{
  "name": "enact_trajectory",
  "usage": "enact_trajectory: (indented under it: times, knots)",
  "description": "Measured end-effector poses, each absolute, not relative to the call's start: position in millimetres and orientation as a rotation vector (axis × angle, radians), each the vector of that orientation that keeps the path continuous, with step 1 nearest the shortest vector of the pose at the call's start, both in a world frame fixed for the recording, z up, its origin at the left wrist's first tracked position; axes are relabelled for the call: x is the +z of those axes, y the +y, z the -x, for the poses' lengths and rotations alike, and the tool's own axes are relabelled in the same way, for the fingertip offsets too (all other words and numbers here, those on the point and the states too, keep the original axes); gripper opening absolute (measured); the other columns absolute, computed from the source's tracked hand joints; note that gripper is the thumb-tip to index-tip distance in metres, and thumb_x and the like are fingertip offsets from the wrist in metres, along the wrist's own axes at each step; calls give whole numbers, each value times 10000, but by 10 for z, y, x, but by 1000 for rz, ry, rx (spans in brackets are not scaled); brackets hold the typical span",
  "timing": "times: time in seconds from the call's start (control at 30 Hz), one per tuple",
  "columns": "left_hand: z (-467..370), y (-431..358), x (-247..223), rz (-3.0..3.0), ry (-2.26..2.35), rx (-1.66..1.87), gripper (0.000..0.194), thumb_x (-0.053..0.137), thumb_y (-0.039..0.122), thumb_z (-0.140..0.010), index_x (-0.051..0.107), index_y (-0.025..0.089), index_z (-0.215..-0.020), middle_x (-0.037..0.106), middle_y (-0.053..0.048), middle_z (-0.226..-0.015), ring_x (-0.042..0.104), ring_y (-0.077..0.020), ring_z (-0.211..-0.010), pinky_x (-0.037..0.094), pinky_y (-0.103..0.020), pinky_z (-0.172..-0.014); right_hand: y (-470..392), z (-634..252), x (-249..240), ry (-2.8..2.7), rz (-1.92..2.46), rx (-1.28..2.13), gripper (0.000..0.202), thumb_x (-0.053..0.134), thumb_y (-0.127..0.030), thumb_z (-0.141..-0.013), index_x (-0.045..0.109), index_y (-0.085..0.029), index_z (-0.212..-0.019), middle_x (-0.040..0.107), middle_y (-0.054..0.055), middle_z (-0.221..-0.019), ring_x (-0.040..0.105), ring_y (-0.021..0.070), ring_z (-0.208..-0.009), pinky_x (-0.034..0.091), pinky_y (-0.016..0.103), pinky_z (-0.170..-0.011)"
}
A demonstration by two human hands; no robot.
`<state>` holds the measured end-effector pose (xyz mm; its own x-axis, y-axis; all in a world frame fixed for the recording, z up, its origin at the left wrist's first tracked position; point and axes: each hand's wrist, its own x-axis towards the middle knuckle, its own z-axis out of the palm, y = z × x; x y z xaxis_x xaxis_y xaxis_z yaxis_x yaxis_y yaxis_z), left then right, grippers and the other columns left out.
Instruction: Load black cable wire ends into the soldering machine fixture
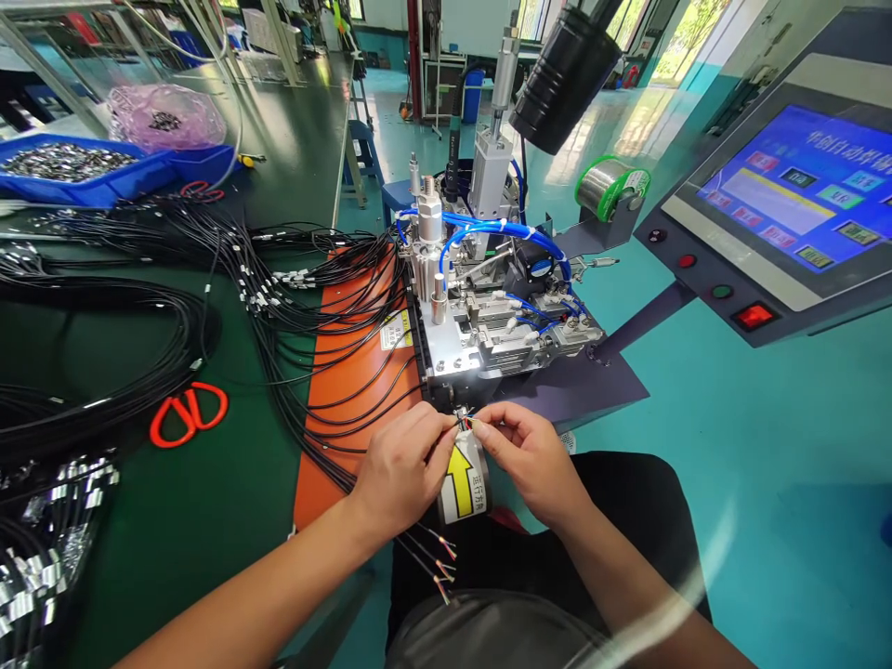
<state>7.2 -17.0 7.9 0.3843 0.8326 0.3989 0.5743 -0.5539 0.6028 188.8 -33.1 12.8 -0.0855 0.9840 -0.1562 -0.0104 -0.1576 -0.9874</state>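
My left hand (404, 465) is closed in a pinch at the front of a metal soldering machine (446, 348), its fingertips on the end of a black cable. Opposite it, my right hand (533, 460) pinches thin coloured wires (468, 423) fanning out of that cable end. The fingertips nearly meet and partly hide the wires. Just below them is a white label with a yellow arrow (460, 483) on the machine's rounded front. Several black cables (348, 409) run across an orange board (324, 483) towards my hands. Other cable ends with bare coloured wires (442, 567) hang above my lap.
Red-handled scissors (188, 416) and coiled black cables (139, 316) lie on the green table (223, 511) at left. A blue tray (90, 190) holds small metal parts. A solder spool (609, 186) stands behind the machine. At right is a control panel with a lit screen (801, 190).
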Motion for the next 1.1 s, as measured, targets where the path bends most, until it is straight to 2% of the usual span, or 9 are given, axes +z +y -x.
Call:
enact_trajectory:
  times: [0.37, 0.73, 1.1]
  knots:
    - [-71, -174, 83, -2261, 1227, 963, 146, 532, 216, -948, 667, 166, -928, 621, -38, -806, 570, -155, -753, 447, -281, -693, -339, -1847, 143, -1042, 1229, 1474, 185, 687, -341, -859, 673, -161, -901, 609, -1, -770, 485, 94, -637, 373, 221, -566]
    - [-58, -165, 88, -2270, 1189, 943, 148, 516, 200, -953, 660, 163, -950, 622, -42, -821, 564, -158, -765, 451, -286, -700, -310, -1908, 96, -1053, 1152, 1578, 218, 653, -369, -891, 652, -151, -901, 458, -46, -636, 334, 73, -551, 250, 225, -493]
    - [-45, -155, 78, -2336, 1127, 926, 162, 518, 190, -949, 669, 150, -992, 606, -57, -812, 553, -170, -773, 459, -292, -694, -278, -1962, 117, -1207, 1196, 1544, 226, 618, -385, -907, 621, -161, -881, 471, -38, -665, 372, 92, -586, 293, 234, -524]
